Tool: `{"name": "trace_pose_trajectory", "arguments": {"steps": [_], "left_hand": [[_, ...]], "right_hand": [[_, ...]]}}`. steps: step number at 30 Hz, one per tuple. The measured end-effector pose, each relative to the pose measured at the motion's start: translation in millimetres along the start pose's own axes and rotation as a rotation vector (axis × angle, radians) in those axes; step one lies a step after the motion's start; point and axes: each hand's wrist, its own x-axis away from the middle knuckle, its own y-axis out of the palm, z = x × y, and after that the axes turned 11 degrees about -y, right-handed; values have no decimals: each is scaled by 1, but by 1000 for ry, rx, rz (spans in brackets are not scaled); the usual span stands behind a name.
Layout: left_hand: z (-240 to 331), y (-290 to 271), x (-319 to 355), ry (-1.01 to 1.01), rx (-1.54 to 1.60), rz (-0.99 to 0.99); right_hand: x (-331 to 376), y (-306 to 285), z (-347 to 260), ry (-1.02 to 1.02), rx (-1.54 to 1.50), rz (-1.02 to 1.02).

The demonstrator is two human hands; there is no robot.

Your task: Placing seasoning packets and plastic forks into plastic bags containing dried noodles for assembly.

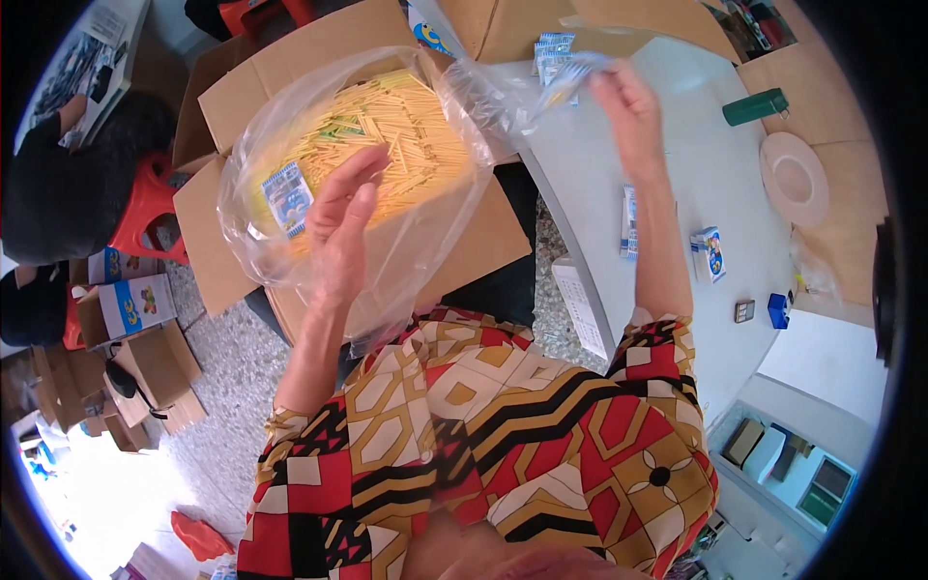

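Observation:
My left hand [340,227] hovers over the near side of a cardboard box, thumb apart from the fingers, with nothing visible in it. The box's clear plastic liner [253,227] holds a heap of thin yellow sticks [411,121], a few of them greenish. A blue-and-white packet [288,199] lies on the sticks, left of that hand. Over the white table, my right hand [628,108] pinches the end of a clear and blue plastic packet [572,81], somewhat blurred. Just behind it, several similar packets [553,50] lie on the table.
On the white table [706,174] lie two more packets [629,222] [710,253], a green bottle [755,107], a round pale lid [795,179] and a small blue object [779,310]. Another person [82,184] sits on a red stool [150,217] at left, near stacked cartons [135,309].

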Motion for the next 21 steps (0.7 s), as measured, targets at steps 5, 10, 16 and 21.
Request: {"name": "trace_pose_trajectory", "arguments": {"steps": [5,10,16,21], "left_hand": [[-22,-25,1,-61,-66,117],[-33,-11,3,-110,-96,149],[-32,3,1,-141,-89,159],[-32,5,10,-151,-87,173]], "right_hand": [[-12,-64,92,154,-69,187],[-10,-88,188,213,62,162],[-9,-74,223,159,193,217],[4,-73,200,60,158,206]]}}
